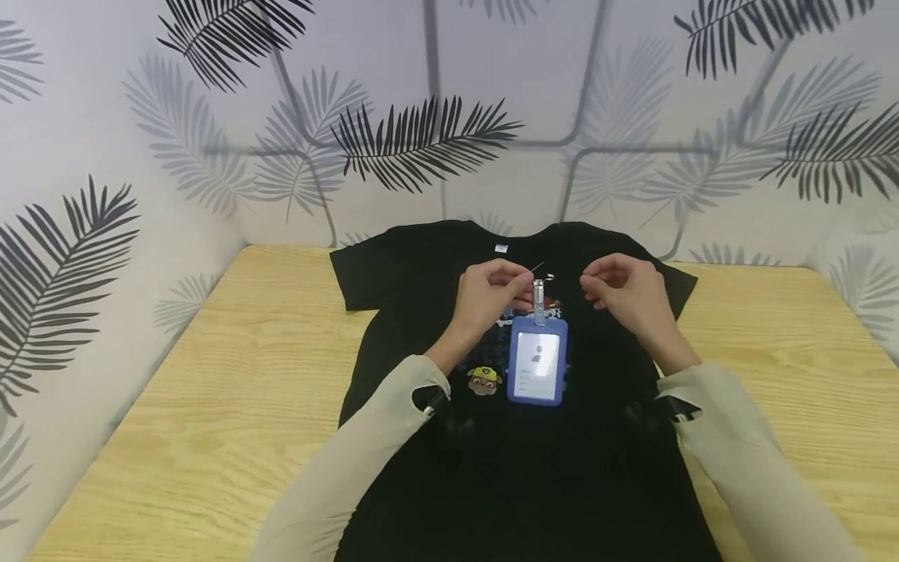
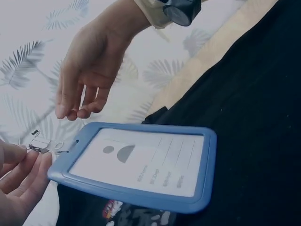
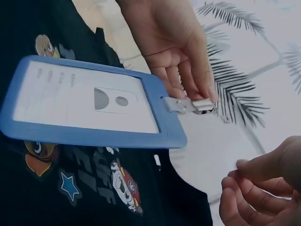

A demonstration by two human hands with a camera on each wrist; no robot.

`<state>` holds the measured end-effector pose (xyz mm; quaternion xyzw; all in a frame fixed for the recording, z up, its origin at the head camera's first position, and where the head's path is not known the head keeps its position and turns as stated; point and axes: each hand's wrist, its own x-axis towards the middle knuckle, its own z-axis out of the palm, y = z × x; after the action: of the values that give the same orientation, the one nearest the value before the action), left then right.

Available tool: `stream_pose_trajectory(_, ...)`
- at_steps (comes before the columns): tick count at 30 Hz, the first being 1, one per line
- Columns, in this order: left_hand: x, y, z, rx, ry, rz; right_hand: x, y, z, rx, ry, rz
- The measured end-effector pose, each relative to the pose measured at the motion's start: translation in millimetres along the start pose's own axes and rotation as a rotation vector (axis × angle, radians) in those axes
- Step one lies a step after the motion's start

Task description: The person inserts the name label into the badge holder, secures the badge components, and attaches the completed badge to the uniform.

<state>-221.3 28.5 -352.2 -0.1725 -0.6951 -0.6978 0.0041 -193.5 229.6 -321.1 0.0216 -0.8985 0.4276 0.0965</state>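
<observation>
My left hand (image 1: 492, 297) pinches the metal clip (image 1: 538, 292) of a blue ID badge holder (image 1: 537, 362) between thumb and fingers. The badge hangs from the clip by a clear strap (image 3: 175, 104), its white card facing me. At the top of the clip a thin pin (image 1: 537, 266) stands out, apart from its small catch (image 1: 549, 277). To the right of the clip, my right hand (image 1: 625, 293) is raised with bent fingers, thumb and fingertips close together, nothing visible between them. Below the badge lies a black T-shirt (image 1: 520, 476) with a cartoon print, partly hidden by the badge.
The T-shirt is spread on a light wooden table (image 1: 232, 390), its collar toward the back. A wall covering with leaf patterns (image 1: 428, 148) stands behind the table. Both wrists carry dark cameras (image 2: 181, 10) under pale sleeves (image 1: 365, 445).
</observation>
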Motion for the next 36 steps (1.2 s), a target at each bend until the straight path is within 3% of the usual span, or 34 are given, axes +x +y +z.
stream_pose_trajectory(5, 8.7, -12.0, 1.0, 0.015, 0.031, -0.102, 14.4, 8.5, 10.3, -0.088, -0.026, 0.003)
stream_pose_trajectory(11, 19.1, -25.7, 1.5, 0.064, 0.083, -0.153, 26.8, 22.2, 23.8, -0.209, -0.026, 0.032)
stream_pose_trajectory(16, 23.6, -31.3, 0.8, 0.082, 0.115, -0.193, 39.8, 27.0, 31.6, -0.304, -0.089, 0.060)
stream_pose_trajectory(27, 19.7, -35.8, -1.0, 0.084, 0.100, -0.190, 54.2, 39.8, 41.0, -0.402, -0.264, 0.106)
stream_pose_trajectory(36, 15.8, -42.3, 0.0, 0.106, 0.095, -0.211, 51.9, 50.9, 47.7, -0.430, -0.313, 0.051)
